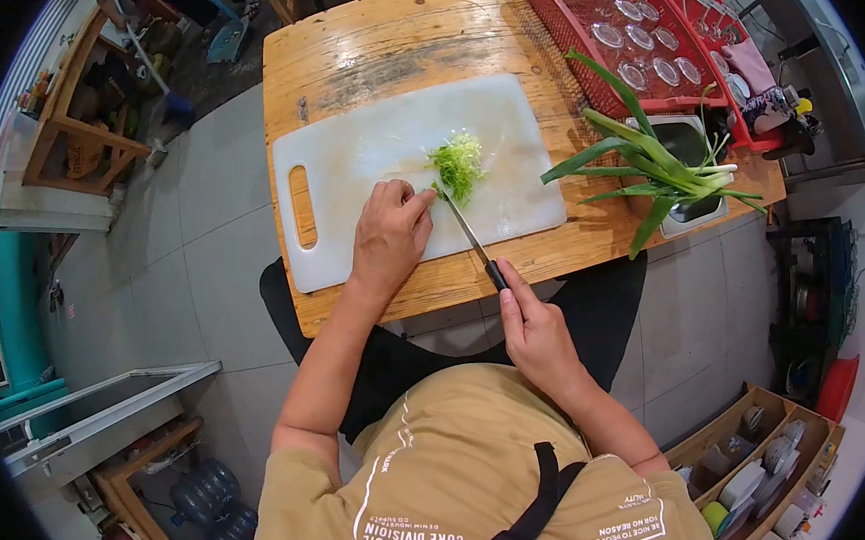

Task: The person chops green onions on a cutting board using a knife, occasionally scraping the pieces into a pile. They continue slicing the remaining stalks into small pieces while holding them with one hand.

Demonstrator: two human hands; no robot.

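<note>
My right hand grips the black handle of a kitchen knife, its blade reaching over the white cutting board. My left hand is closed on the board, fingers curled and pressed together at the knife's tip. A small end of green onion shows at those fingertips; the rest of it is hidden. Just beyond the blade lies a small heap of sliced green onion. To the right, a bunch of whole green onions rests across a metal container, leaves spreading over the table.
The board lies on a wooden table. A red plastic crate with several upturned glasses stands at the back right, beside another red basket. A person's hand holds a broom at the far left.
</note>
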